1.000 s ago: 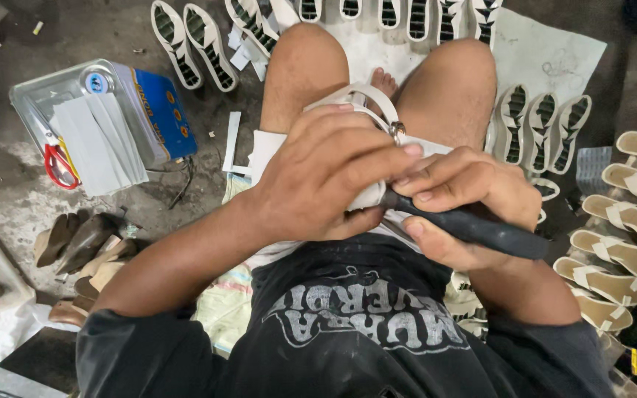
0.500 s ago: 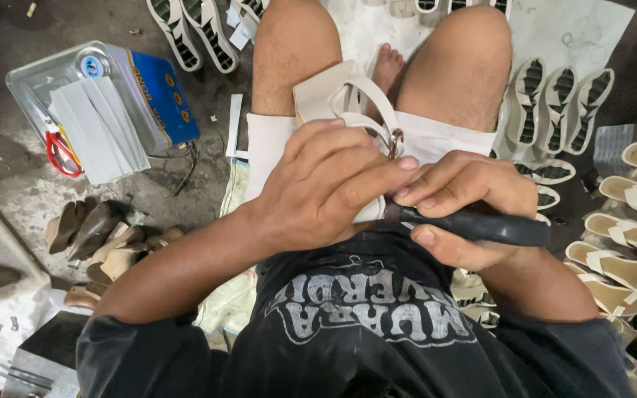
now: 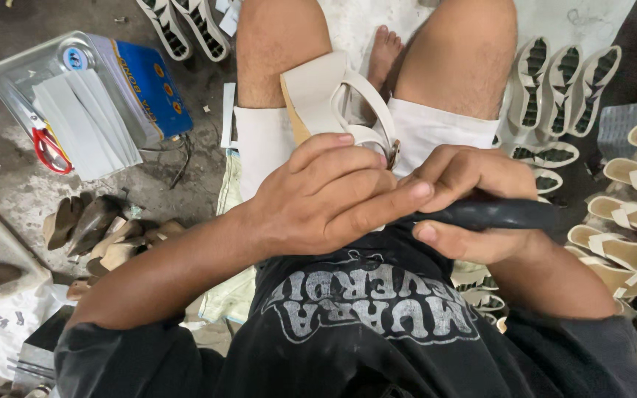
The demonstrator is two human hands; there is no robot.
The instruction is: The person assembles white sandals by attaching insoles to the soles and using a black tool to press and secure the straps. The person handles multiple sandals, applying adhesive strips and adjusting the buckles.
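1. Left hand clamps down over the back of a white sandal, fingers curled tight on its strap near the buckle.
2. Right hand is clenched round a black tool handle — the tip is hidden under the left fingers.
3. Sandal sits on the lap, between the bare knees, sole edge tilted up and away.
4. Off to the person's left on the floor — a clear plastic box with white strips and red scissors, plus a blue tin.
5. Rows of finished sandals line the floor on the other side.
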